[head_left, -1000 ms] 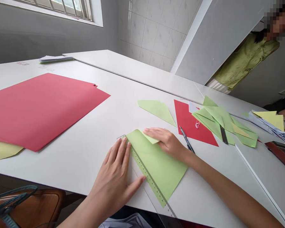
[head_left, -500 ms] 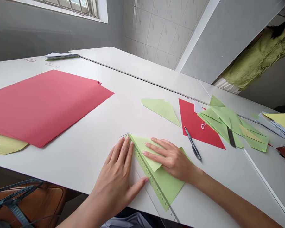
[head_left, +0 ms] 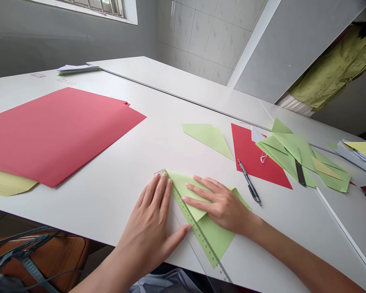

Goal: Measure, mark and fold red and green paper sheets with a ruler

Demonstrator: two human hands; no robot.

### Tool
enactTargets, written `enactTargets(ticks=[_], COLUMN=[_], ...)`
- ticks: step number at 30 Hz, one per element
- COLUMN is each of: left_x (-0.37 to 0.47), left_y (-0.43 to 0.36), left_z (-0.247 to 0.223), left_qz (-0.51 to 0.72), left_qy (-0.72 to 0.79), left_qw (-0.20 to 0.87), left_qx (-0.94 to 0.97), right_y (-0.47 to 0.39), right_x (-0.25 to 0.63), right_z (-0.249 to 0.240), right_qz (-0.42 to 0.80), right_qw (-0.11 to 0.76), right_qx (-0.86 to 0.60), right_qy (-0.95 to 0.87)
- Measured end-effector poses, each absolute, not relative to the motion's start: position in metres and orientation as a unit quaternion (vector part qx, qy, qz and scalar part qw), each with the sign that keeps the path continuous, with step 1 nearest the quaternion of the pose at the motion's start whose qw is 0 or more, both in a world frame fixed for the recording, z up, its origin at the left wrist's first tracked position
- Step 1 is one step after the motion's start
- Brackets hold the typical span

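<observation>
My left hand lies flat on a clear plastic ruler, fingers together and stretched out, thumb spread away along its scale. The ruler runs slantwise over the left side of a folded light green sheet of paper. On that sheet rests my right hand, palm down with fingers spread, pressing a folded-over flap. Part of the paper is hidden beneath it. A grey and black pen lies just beyond my right hand, its upper end close to a red sheet.
Large red sheets cover yellow paper on the left. A loose green piece lies ahead. Folded green papers with a dark strip are at right. Someone in a green top stands behind. A brown chair is lower left.
The camera view has shifted slightly. Both hands, the ruler and the green sheet stay essentially where they were.
</observation>
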State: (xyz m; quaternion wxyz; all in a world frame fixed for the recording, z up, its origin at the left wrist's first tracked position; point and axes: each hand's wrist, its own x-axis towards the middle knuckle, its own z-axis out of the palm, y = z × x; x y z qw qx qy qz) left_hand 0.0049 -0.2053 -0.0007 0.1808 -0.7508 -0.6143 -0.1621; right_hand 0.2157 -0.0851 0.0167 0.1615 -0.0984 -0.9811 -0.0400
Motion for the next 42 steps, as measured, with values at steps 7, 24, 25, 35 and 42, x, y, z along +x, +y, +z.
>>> enactTargets(ticks=[7,24,25,35,42], left_x=[0.0046,0.0051,0.0051,0.0056,0.0047], left_y=[-0.2043,-0.2041,-0.2042,-0.2037,-0.2041], left_z=[-0.0014,0.0009,0.0008,-0.0007,-0.0011], left_qz=[-0.166,-0.156,-0.156,-0.162,-0.162], left_qy=[-0.618,-0.618,-0.617,-0.618,-0.616], left_qw=[0.167,0.161,0.163,0.159,0.163], left_qx=[-0.75,-0.754,-0.754,-0.753,-0.753], right_y=[-0.0857,-0.0885,-0.0884,-0.0865,-0.086], right_x=[0.216,0.2187,0.2189,0.2196,0.22], right_z=[0.0187,0.0124,0.0116,0.0106,0.0104], right_qz=[-0.044,-0.002,0.005,0.027,0.033], right_qw=[0.159,0.188,0.189,0.185,0.179], right_qx=[-0.086,-0.083,-0.084,-0.082,-0.085], right_qy=[-0.983,-0.979,-0.978,-0.979,-0.98])
